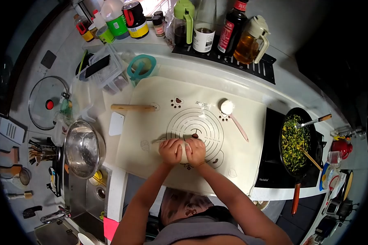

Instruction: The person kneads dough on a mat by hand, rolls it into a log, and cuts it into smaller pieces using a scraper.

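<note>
Clock face centred on the printed rings of the mat (245, 102); 12 points away from the person.

Hands: the left hand (170, 152) and right hand (196, 152) lie close together on one lump of pale dough (183, 157), at about 7 o'clock, partly over the outer rings. Fingers are bent over its top and far side, thumbs inward; both hands grasp it. How hard they press I cannot tell. The two-sided hold probably stops the lump skidding or rolling sideways. Both forearms run in from 6 o'clock, which would let body weight bear on it.

Rolling pin (134, 108): 10 o'clock, lying crosswise, left end past the mat's edge. Presumably parked there to leave the rings free yet stay within the left arm's reach.

Scoop (227, 107): between 1 and 2 o'clock, heaped with white powder, apparently flour. Its pink handle (240, 129) slants towards 4 o'clock, convenient, I judge, for the right hand.

White card (116, 124): past 9 o'clock, just beside the mat; perhaps a scraper, kept off the working surface.

Steel bowl (101, 157): near 9 o'clock, well off the mat, likely out of the elbows' way.

Wok (312, 140): just past 3 o'clock, on the cooktop (270, 157), holding chopped green and yellow food. Spatula (316, 121) and chopsticks (313, 159) rest in it, handles outward, presumably for easy pickup.
</note>
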{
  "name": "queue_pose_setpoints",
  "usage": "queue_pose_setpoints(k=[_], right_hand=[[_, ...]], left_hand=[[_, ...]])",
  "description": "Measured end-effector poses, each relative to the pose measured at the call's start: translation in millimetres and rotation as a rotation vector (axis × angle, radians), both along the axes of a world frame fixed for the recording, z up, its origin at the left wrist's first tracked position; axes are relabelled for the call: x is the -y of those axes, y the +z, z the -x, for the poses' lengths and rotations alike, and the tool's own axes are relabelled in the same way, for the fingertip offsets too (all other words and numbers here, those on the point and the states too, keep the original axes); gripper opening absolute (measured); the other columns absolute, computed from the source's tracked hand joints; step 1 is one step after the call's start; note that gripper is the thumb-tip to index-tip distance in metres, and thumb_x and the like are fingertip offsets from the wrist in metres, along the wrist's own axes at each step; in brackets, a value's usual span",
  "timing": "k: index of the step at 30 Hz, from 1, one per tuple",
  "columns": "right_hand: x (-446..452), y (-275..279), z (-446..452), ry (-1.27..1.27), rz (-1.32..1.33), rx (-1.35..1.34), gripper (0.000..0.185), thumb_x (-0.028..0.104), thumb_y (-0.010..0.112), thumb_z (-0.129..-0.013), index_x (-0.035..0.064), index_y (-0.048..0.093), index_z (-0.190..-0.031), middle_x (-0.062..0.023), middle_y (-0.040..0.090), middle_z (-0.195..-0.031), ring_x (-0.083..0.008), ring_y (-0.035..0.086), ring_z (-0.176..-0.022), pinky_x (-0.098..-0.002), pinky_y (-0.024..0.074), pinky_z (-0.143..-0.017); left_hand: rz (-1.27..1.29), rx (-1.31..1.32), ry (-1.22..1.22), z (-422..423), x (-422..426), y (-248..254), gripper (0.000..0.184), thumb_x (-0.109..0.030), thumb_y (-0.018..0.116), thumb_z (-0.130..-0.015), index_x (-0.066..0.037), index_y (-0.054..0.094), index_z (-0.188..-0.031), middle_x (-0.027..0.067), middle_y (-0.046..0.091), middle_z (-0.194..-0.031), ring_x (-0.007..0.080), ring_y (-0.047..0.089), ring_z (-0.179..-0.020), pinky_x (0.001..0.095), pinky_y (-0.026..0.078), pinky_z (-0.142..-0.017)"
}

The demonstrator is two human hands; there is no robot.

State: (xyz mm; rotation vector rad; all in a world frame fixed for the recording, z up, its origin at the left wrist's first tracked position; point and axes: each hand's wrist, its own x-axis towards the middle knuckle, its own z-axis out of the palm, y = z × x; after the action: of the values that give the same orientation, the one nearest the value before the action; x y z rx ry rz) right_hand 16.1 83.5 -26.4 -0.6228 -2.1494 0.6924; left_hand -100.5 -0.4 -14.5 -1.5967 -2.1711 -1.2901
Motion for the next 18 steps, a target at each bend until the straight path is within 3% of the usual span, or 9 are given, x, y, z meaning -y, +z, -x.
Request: queue_pose_setpoints(k=[5, 11, 13, 18], right_hand=[[-32, -6, 14, 0.076, 0.158, 0.11, 0.021, 0.023, 0.054, -0.086, 0.0049, 0.064, -0.082, -0.0136, 0.063, -0.077, -0.0334, 0.06, -0.073, -0.0437, 0.045, -0.067], [-64, 2, 39, 0.001, 0.374, 0.515, 0.041, 0.035, 0.043, -0.091, 0.0064, 0.068, -0.075, -0.0172, 0.066, -0.076, -0.0347, 0.063, -0.076, -0.0463, 0.0492, -0.07], [-75, -4, 48, 0.015, 0.344, 0.651, 0.038, 0.035, 0.041, -0.092, 0.0093, 0.069, -0.087, -0.0153, 0.068, -0.082, -0.0354, 0.063, -0.074, -0.0467, 0.0481, -0.067], [-44, 31, 9, 0.043, -0.003, 0.352, 0.021, 0.025, 0.053, -0.085, 0.0089, 0.065, -0.091, -0.0105, 0.065, -0.085, -0.0315, 0.06, -0.083, -0.0424, 0.0456, -0.08]], left_hand=[[0.086, 0.13, -0.032, 31, -18, -20, 0.011, -0.012, 0.06, -0.078, -0.005, 0.068, -0.076, 0.0108, 0.066, -0.077, 0.03, 0.06, -0.066, 0.0394, 0.046, -0.062], [0.728, 0.3, 0.19, 48, -66, -2, 0.027, -0.028, 0.054, -0.087, -0.006, 0.069, -0.082, 0.0134, 0.067, -0.085, 0.0349, 0.061, -0.077, 0.0413, 0.048, -0.071], [0.748, 0.346, 0.21, 51, -74, -3, 0.032, -0.032, 0.051, -0.088, -0.008, 0.071, -0.083, 0.0138, 0.068, -0.085, 0.0342, 0.063, -0.08, 0.0426, 0.049, -0.073], [0.741, 0.631, 0.068, 33, -66, 1, 0.032, -0.032, 0.049, -0.088, -0.009, 0.07, -0.091, 0.0123, 0.068, -0.091, 0.0329, 0.064, -0.086, 0.0423, 0.048, -0.08]])
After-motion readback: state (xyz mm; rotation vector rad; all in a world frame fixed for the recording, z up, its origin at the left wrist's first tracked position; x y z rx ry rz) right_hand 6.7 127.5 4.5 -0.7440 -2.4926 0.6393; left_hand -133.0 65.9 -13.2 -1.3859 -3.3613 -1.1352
